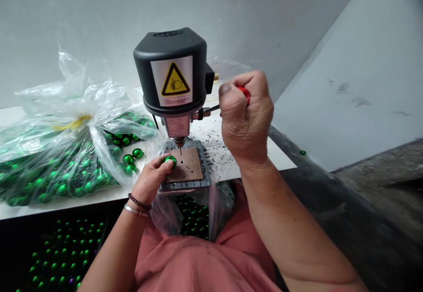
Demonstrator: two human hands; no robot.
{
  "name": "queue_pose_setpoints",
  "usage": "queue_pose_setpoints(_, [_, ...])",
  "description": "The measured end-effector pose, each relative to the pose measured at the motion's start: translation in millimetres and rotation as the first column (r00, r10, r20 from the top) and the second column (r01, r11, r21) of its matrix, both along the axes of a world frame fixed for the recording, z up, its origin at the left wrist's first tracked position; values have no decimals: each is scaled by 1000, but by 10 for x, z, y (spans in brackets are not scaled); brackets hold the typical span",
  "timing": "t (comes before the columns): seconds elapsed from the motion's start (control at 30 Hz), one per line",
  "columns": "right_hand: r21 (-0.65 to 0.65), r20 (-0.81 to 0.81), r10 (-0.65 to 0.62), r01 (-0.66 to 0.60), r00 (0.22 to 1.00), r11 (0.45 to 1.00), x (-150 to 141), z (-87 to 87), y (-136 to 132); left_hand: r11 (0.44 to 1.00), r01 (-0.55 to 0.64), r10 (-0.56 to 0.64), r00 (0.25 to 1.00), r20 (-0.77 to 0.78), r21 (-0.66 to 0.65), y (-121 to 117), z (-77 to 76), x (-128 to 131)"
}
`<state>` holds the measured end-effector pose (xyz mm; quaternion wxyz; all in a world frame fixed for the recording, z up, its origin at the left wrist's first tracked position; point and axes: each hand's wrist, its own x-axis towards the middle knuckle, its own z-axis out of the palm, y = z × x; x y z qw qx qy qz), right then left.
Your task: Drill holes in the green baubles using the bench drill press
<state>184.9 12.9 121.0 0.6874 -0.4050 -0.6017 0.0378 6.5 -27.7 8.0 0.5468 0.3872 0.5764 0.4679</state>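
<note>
Between the thumb and fingers of my left hand [153, 175] is a shiny green ball [171, 161]. It is over the left part of a brown board [194, 164] on the base of a small black drill press [170, 72]. The thin drill bit [180, 151] points down just right of the ball, apart from it. My right hand [247, 120] is closed around the red knob [245, 93] of the press's lever, raised beside the machine head. Dark shavings [211, 140] lie scattered around the base.
A clear plastic bag [72, 151] full of green balls, with a yellow tie [73, 123], lies on the white table [280, 155] at left. A few loose balls [128, 158] rest beside it. More balls [191, 212] lie in a bag below the press, others in a dark container [62, 252].
</note>
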Motion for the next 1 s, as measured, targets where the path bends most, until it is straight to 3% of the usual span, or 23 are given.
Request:
queue_pose_setpoints(0.27, [-26,-2,25,-25,1000,999,13,9,-19,996,93,-88,963,-254,8,179,-47,83])
queue_pose_setpoints(0.5, [-25,9,8,-7,1000,1000,23,17,-3,990,144,-135,918,-373,-5,254,-53,132])
queue_pose_setpoints(0.63, [-16,-1,11,-11,1000,1000,21,40,12,986,163,-152,870,-470,-17,263,-47,181])
queue_pose_setpoints(0.83, [-26,7,48,-47,999,999,38,102,48,983,180,-111,726,-679,31,285,-92,217])
queue_pose_setpoints(1.0, [-57,21,80,-79,997,995,61,163,87,981,186,-94,710,-698,57,295,-114,220])
